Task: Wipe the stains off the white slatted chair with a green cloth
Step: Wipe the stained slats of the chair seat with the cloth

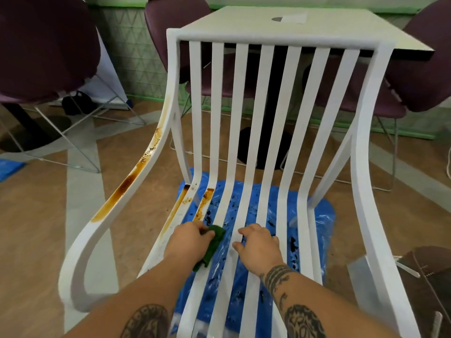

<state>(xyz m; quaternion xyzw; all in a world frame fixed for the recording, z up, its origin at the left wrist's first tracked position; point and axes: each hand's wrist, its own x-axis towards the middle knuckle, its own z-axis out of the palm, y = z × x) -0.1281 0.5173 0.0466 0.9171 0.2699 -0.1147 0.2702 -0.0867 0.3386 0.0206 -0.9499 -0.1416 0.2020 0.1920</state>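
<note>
- The white slatted chair (pixel 266 98) fills the middle of the view, its seat slats running toward the camera and curving up into the backrest.
- The left hand (pixel 189 241) is closed around the green cloth (pixel 211 247) and presses it down on the seat slats near the chair's left side; the cloth sticks out past the fingers and trails back under the wrist.
- The right hand (pixel 260 245) holds nothing: its fingers are spread and bent, resting on the middle slats just beside the cloth.
- Both forearms carry dark tattoos.
- Brown stains (pixel 127 181) run in a long streak down the left armrest, darkest about midway and fading to orange near its lower curl.
- More brown stains lie on the two leftmost seat slats, just ahead of the left hand, with small specks around them.
- A blue plastic sheet (pixel 319 223) is spread on the floor under the seat, flecked with dark spots that show between the slats.
- Behind the backrest stands a pale table (pixel 244 23) on a dark pedestal, with a white sheet of paper (pixel 294 18) lying on top; no writing on it can be read.
- Purple chairs (pixel 44 45) on thin metal legs stand around the table.
- No brand, label or container can be made out anywhere.
</note>
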